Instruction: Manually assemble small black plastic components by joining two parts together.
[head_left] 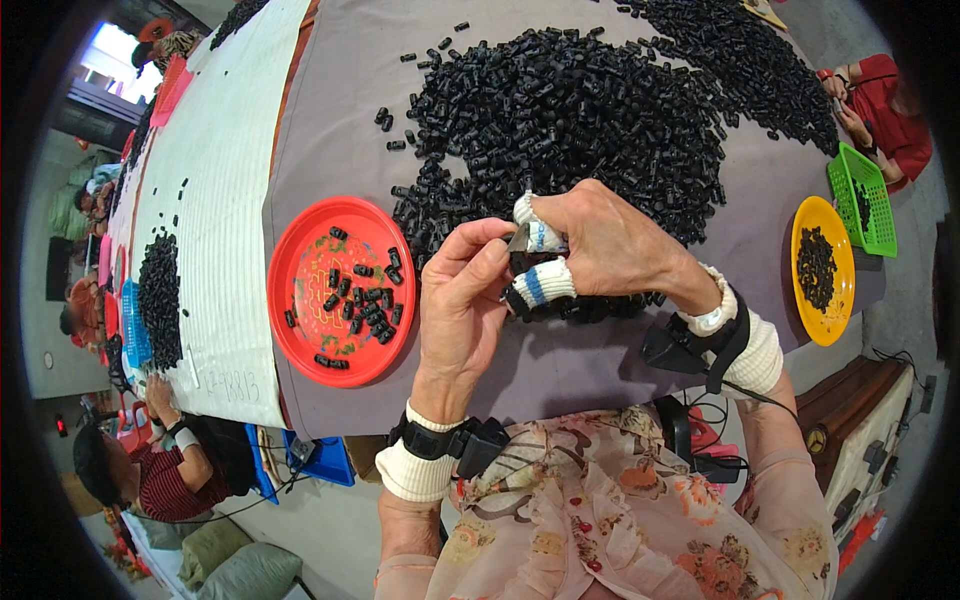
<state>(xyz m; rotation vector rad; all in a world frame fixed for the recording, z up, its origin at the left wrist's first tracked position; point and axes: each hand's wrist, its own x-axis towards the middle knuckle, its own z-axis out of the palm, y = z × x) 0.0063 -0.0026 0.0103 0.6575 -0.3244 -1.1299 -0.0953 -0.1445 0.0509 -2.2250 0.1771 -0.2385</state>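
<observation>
Both my hands meet over the near edge of a large heap of small black plastic parts (570,110). Thumb and forefinger of my left hand (460,310) pinch a small black part (518,262), which is largely covered by fingers. My right hand (625,240) is closed against it from the other side, with white, blue-striped cloth covers (546,281) on its fingers. A greyish angular edge (519,238) shows between the fingertips; its kind is unclear. Left of my hands, a red plate (290,245) carries several loose black parts (372,312).
A yellow plate (838,318) and a green basket (880,213) with black parts stand at the right. Another heap (750,75) lies far right, near a person in red (895,120). At left, a person in a striped shirt (180,470) sits by a pale table covering (225,200).
</observation>
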